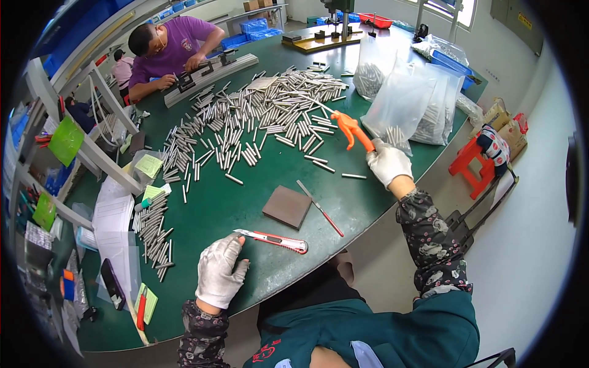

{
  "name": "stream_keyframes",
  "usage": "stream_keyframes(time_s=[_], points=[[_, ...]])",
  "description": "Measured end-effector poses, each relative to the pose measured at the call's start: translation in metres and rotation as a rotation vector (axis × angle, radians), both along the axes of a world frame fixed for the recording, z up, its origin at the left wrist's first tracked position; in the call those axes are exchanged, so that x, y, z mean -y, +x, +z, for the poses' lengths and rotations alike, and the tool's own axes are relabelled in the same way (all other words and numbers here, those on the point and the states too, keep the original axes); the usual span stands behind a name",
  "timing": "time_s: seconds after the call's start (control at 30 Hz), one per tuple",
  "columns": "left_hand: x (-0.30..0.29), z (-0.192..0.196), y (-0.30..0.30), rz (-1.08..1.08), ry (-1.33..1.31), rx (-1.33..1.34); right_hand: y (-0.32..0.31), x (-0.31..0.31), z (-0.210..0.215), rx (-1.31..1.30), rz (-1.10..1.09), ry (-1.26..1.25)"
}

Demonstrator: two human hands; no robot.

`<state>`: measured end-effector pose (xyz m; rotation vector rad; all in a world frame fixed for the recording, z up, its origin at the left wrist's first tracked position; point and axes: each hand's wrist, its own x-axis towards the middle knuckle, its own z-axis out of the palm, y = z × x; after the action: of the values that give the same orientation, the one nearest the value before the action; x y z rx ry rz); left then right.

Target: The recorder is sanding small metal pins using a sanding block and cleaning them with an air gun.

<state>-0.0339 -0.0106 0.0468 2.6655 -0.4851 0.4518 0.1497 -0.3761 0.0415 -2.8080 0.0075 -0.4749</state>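
Note:
My right hand (389,164), in a white glove, is wrapped round the handle of an orange air blow gun (351,127). Its thin nozzle points left over a large heap of short metal pins (288,101). My left hand (221,273), also gloved, rests low over the green table, thumb apart from the fingers, with nothing visible in it. Its fingertips are beside the blade end of a red and clear utility knife (279,241); whether they touch it I cannot tell. Between my hands lie a brown rectangular block (287,207) and a slim red-handled file (328,217).
Clear plastic bags of pins (399,101) stand at the right edge. A smaller pin group (153,230), papers (113,214) and a phone (113,283) lie left. Across the table, a co-worker (175,52) works at a metal rail (208,78). An orange stool (472,165) stands right.

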Motion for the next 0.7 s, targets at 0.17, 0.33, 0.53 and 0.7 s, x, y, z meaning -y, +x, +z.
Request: stream_keyframes(time_s=[0.17,0.33,0.53,0.7], points=[[0.024,0.002,0.015,-0.113,0.077,0.026,0.012,-0.01,-0.001,-0.197,-0.213,-0.127],[0.041,-0.007,0.028,-0.181,0.155,0.051,-0.043,-0.024,0.003,0.236,0.156,-0.171],[0.04,-0.021,0.03,-0.165,0.129,0.072,-0.105,-0.04,-0.017,-0.068,0.572,-0.115],[0.04,-0.024,0.035,-0.151,0.1,0.086,-0.084,-0.034,-0.017,-0.161,0.588,0.095]])
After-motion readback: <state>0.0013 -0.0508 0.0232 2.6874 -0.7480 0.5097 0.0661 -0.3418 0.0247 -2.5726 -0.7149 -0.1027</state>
